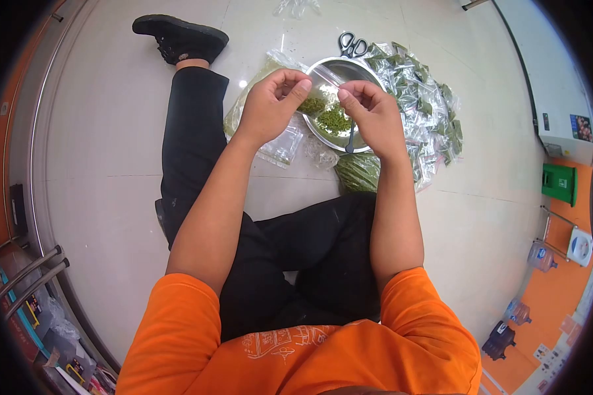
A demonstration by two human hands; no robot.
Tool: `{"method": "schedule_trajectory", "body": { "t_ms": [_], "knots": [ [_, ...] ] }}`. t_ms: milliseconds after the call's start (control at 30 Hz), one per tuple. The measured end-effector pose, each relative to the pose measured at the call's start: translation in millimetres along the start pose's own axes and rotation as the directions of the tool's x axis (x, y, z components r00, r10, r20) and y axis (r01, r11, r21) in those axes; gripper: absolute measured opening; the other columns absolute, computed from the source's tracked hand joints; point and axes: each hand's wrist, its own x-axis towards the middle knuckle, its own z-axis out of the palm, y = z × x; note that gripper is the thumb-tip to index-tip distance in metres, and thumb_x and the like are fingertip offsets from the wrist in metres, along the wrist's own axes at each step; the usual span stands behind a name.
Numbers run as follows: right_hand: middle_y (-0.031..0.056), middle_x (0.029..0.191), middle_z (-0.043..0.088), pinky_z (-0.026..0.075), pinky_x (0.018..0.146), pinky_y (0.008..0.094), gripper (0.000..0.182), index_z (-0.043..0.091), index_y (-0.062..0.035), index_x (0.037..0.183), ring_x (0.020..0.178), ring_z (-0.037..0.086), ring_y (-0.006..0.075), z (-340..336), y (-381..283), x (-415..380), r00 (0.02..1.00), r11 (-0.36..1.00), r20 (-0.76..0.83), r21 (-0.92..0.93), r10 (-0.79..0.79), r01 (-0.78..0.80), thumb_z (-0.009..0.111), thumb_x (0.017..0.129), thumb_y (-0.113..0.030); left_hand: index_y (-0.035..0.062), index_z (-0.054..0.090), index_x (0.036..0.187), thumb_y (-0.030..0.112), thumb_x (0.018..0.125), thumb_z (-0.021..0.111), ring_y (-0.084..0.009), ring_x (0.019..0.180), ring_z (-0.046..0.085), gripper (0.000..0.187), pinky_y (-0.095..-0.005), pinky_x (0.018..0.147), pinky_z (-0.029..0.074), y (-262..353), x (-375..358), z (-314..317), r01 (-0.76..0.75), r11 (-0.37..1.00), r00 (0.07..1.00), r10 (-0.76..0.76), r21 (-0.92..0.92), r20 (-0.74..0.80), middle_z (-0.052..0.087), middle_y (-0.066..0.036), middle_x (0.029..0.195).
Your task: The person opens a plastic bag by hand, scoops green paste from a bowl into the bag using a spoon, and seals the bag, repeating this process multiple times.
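Above a round metal bowl (336, 136), my left hand (273, 104) and my right hand (370, 113) pinch the two top corners of a small clear zip bag (324, 80). Some green leafy bits show low in the bag, by my left fingers. Chopped green leaves (335, 121) lie in the bowl, and a dark-handled utensil (350, 138) rests against its near rim. Many small filled bags (423, 99) are heaped right of the bowl. Flat clear bags (282, 146) lie beneath my left wrist.
Black-handled scissors (352, 46) lie beyond the bowl. A larger bag of green leaves (358, 172) sits near my right forearm. My outstretched leg (194, 131) is at the left. A green bin (560, 183) and water bottles (541, 257) stand along the right wall.
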Motion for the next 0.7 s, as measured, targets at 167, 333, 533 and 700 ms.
{"method": "schedule_trajectory", "body": {
  "t_ms": [167,333,533,700],
  "knots": [
    [0.0003,0.082,0.068,0.047,0.067,0.0229,0.021,0.071,-0.0007,0.101,0.073,0.059,0.0073,0.5,1.7,-0.1,1.000,1.000,-0.014,0.020,-0.013,0.013,0.070,0.094,-0.020,-0.0003,0.064,0.112,0.021,0.098,0.067,-0.0097,0.092,0.062,0.026,-0.0254,0.087,0.051,-0.9,1.1,-0.2,0.004,1.000,0.998,-0.005,-0.012,-0.055,0.067,-0.003,0.101],
    [-0.0008,0.076,0.063,0.044,0.062,0.0237,0.021,0.069,0.0001,0.099,0.068,0.053,0.0065,4.3,10.1,1.2,0.995,0.994,0.005,-0.049,-0.096,0.096,0.067,0.096,-0.020,-0.0003,0.065,0.111,0.023,0.099,0.067,-0.0094,0.092,0.062,0.027,-0.0244,0.086,0.050,0.2,1.2,1.6,-0.034,0.999,0.997,0.033,-0.023,-0.065,0.068,-0.004,0.100],
    [0.0004,0.077,0.061,0.043,0.059,0.0238,0.019,0.067,-0.0004,0.099,0.069,0.052,0.0064,9.7,7.0,-3.1,0.994,0.992,0.021,-0.061,-0.109,0.111,0.065,0.097,-0.019,-0.0006,0.067,0.107,0.022,0.099,0.066,-0.0080,0.091,0.061,0.024,-0.0232,0.084,0.049,2.9,-3.8,2.5,-0.035,0.999,0.997,0.036,0.015,-0.073,0.068,-0.002,0.097],
    [0.0024,0.084,0.063,0.045,0.060,0.0232,0.017,0.067,-0.0002,0.099,0.072,0.054,0.0069,12.1,-0.4,-5.3,0.990,0.991,0.026,0.009,-0.135,0.135,0.066,0.096,-0.017,-0.0010,0.068,0.105,0.024,0.098,0.069,-0.0055,0.083,0.058,0.026,-0.0222,0.076,0.049,4.9,-3.6,6.6,-0.097,0.994,0.993,0.094,-0.044,-0.076,0.066,0.001,0.091]
  ]
}}
